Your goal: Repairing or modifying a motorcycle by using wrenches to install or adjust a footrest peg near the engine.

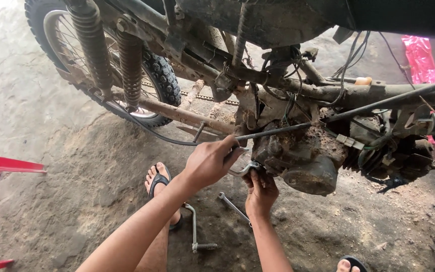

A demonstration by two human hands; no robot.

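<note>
Spanner (241, 170) at muddy engine (303, 161), between both hands (208, 162) (261, 194).

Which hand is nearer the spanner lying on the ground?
Right. The right hand at the engine is just above the spanner; the left hand is higher, at the metal lever.

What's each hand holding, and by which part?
Left hand grips a bent metal lever by its outer end, at the engine. Right hand presses up near the lever's engine end; its grip cannot be told.
</note>
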